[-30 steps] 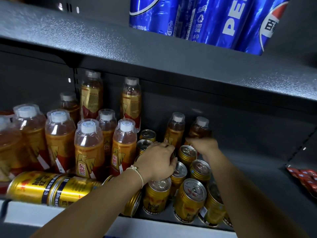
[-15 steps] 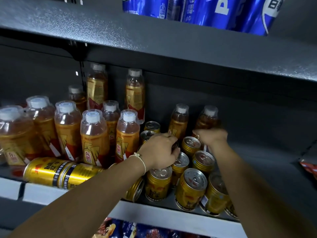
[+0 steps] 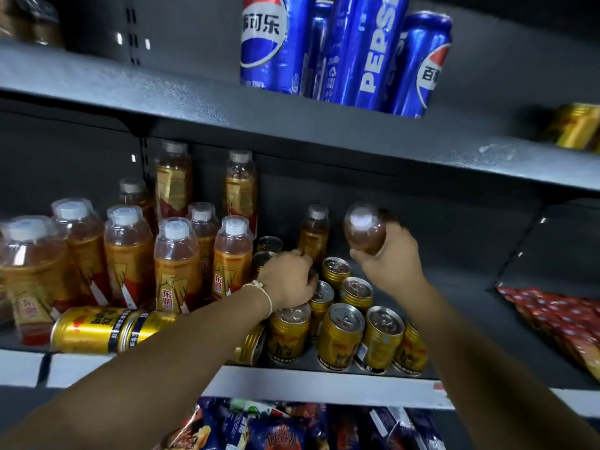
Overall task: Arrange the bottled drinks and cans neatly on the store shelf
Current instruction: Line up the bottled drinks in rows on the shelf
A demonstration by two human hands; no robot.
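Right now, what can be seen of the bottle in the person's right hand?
The bottle is small, clear plastic, filled with amber-brown drink, with a white cap under a clear seal. It is tilted so its cap faces the camera, blurred, its label hidden. The right hand grips it from below and behind. It looks lifted off the shelf, above the gold cans, right of an upright bottle of the same kind.

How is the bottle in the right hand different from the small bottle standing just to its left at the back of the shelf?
The held bottle is tipped, its cap toward the camera; the standing bottle is upright. The right hand grips the held bottle; no hand grips the standing bottle, though the left hand is close in front of it. Both have white caps and amber drink.
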